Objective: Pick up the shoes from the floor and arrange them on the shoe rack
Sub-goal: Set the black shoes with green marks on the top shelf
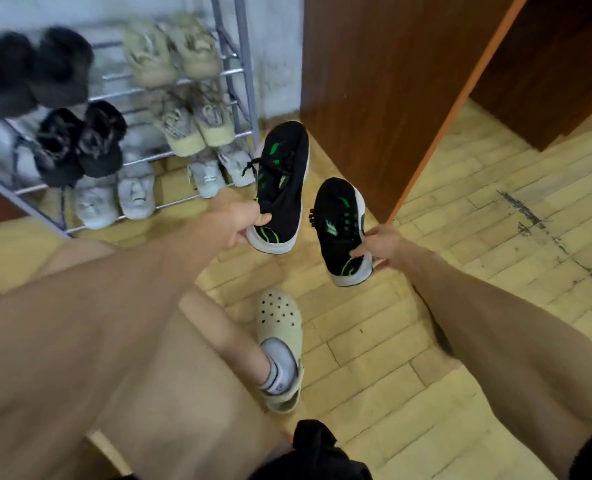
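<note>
My beige clog [280,327] stands on the floor [460,209]. My left hand [244,225] grips a black-green sneaker [282,188] by the heel beside the shoe rack's [240,64] right post. My right hand [382,242] grips the second sneaker [339,223] by its heel, both lifted.

The shoe rack [247,98] is cut off by the left edge; the dark furry slippers [59,64] on top are blurred.
</note>
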The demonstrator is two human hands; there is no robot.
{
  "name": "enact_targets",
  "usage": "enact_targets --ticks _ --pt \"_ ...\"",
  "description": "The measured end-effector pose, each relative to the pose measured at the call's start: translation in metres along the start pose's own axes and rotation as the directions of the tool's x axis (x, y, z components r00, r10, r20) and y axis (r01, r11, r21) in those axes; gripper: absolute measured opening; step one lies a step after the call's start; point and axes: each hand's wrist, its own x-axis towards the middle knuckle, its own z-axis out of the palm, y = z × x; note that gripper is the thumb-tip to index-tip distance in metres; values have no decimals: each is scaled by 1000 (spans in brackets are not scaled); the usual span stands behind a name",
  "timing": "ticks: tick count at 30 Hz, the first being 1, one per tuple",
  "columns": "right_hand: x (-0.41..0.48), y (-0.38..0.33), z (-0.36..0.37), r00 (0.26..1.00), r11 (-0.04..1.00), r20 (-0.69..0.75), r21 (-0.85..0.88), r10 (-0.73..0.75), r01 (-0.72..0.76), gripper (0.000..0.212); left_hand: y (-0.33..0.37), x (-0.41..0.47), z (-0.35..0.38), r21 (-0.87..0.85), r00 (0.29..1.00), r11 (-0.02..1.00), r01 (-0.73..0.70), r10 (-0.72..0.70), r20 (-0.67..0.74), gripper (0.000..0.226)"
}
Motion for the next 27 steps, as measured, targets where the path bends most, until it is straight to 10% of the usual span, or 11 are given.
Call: enact_targets --ticks 8,12,16,27 --pt "-48 -188 10 931 927 -152 130 -332 351 64 84 -26 -136 -96 954 969 -226 200 -225 32" --pt "-67 -264 20 882 860 -222 219 -416 461 17 113 -38 -198 -136 907 945 -299 237 -349 36" --pt "-81 -325 28 813 778 -254 245 -524 578 51 133 -25 -235 -190 882 925 -328 228 -413 27" --pt "-7 -438 54 787 765 -185 189 -588 616 19 189 87 -267 -263 912 925 -275 164 -377 33"
